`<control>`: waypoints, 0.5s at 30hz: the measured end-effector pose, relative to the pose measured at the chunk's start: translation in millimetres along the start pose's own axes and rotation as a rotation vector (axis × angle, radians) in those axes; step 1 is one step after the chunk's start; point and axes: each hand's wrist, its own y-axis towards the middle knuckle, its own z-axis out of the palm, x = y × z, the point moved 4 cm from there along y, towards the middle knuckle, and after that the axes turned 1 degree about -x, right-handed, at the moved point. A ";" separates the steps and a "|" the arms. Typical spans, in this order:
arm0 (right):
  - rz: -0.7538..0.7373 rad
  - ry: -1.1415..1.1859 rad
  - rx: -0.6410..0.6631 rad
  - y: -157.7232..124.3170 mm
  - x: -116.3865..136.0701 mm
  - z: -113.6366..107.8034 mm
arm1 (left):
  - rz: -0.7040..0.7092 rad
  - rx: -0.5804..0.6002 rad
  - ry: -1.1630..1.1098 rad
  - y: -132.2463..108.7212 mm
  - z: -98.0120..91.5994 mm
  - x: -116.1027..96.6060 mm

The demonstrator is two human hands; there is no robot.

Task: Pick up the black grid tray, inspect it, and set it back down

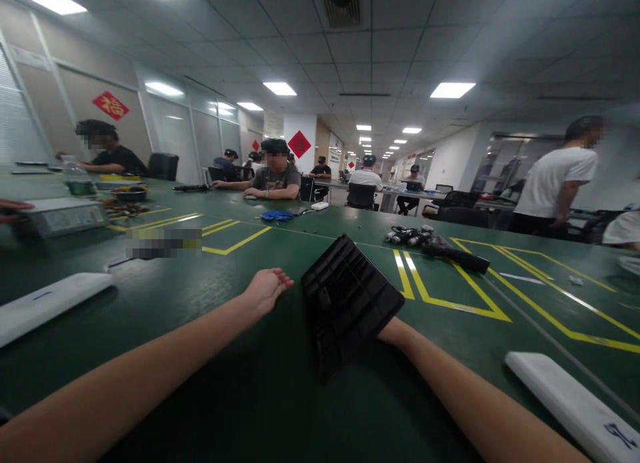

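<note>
Black and glossy, the ribbed face of a tray-like panel (pixel 350 303) begins just beside the left hand (pixel 265 293), whose fingers (pixel 285 280) are half curled, loosely parted and holding nothing, a small gap short of the panel's edge. The right hand (pixel 393 331) goes in behind the panel, so only its wrist end shows; I can't tell how its fingers sit or how firmly they grip, though I'd guess they bear the weight. The panel itself is steeply tilted in front of the person, and whether its lower corner touches the green table (pixel 220 363) is too dark to judge. With no second hand on it, I'd worry about it twisting or slipping: a weak hold behind, or a clumsy nudge from those left fingers, could drop an edge onto the tabletop. Near the right forearm lies a white slab (pixel 570 406), and an elbow swung wide might knock it; another white slab (pixel 55 303) lies out to the left. Beyond the panel, yellow tape (pixel 463 306) marks out shapes, with a dark tube (pixel 457 255) lying across one. Across the table, a co-worker in a cap (pixel 275 176) sits near a blue bundle (pixel 277 215).
</note>
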 end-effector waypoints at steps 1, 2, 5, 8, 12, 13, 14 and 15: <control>-0.003 0.008 0.002 0.0 0.6 -0.4 | -0.022 0.025 -0.009 -2.1 0.6 -0.2; -0.011 0.014 0.005 0.2 1.5 -0.8 | -0.042 0.067 -0.011 -5.5 2.5 -0.2; -0.037 0.004 0.008 2.0 4.1 -1.4 | -0.054 0.295 0.067 -19.3 13.9 -1.0; -0.039 -0.014 -0.009 4.9 7.8 -1.9 | -0.046 0.555 0.173 -31.7 23.0 -2.1; -0.067 0.016 0.020 7.5 13.3 0.1 | -0.038 0.706 0.189 -38.7 24.2 -4.3; -0.068 0.020 0.019 7.6 13.0 0.7 | -0.018 0.721 0.204 -39.8 24.2 -4.8; -0.066 0.022 0.017 7.5 11.9 1.5 | 0.009 0.726 0.234 -40.8 24.4 -5.0; -0.061 0.026 0.014 7.2 10.0 2.4 | 0.042 0.720 0.279 -41.8 24.6 -5.0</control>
